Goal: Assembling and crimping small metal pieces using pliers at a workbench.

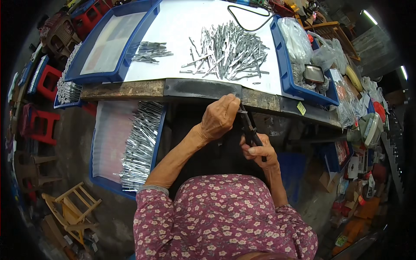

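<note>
My right hand (261,151) is wrapped round the handles of dark pliers (248,123), whose jaws point up towards the table edge. Beside the jaws, my left hand (220,116) is closed, with a thin silvery metal piece (243,112) showing between its fingers and the pliers. I cannot tell how firmly the jaws grip it. Both hands are just in front of the wooden table edge (260,99). On the white tabletop beyond lies a large heap of thin grey metal strips (234,51). A smaller bunch of similar strips (152,52) lies to its left.
A blue tray (97,78) stands at the table's left, and another blue tray (286,76) with plastic bags stands at the right. Lower left, a blue-rimmed tray (106,184) holds many shiny strips. A wooden stool (71,208) and red stools (43,126) are on the floor.
</note>
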Available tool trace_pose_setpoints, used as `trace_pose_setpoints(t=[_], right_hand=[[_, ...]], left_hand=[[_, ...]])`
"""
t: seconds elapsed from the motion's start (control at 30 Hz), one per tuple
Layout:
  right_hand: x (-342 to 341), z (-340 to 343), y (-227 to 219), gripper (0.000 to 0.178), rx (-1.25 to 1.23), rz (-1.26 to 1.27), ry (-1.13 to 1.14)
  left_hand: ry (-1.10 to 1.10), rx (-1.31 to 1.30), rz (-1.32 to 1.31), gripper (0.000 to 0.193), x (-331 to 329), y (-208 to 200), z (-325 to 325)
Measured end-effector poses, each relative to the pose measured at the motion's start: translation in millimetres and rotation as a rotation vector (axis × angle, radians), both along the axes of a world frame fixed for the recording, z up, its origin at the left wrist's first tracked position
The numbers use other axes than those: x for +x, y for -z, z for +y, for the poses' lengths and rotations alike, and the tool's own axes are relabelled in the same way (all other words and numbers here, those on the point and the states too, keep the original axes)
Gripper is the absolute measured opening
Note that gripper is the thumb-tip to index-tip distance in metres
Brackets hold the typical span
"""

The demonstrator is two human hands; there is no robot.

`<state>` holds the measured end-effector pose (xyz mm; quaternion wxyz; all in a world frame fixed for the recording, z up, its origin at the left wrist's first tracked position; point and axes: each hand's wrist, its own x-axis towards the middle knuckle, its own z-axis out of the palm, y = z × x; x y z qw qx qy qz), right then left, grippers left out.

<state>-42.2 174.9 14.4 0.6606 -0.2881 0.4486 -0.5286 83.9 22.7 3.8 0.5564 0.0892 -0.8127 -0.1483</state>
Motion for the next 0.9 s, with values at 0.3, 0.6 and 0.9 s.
trace_pose_setpoints(t=[0.3,0.6,0.9], right_hand=[[6,-6,16,0.041,0.003,0.092,0.023],[10,0,27,0.039,0.058,0.179,0.044],[14,0,37,0.033,0.02,0.283,-0.001]], left_hand=[[0.073,1.059,0.03,0.023,9,-30,-37],[-0.247,0.706,-0.343,0.02,13,-3,-152],[-0.472,0.354,-0.589,0.012,-7,19,-158]])
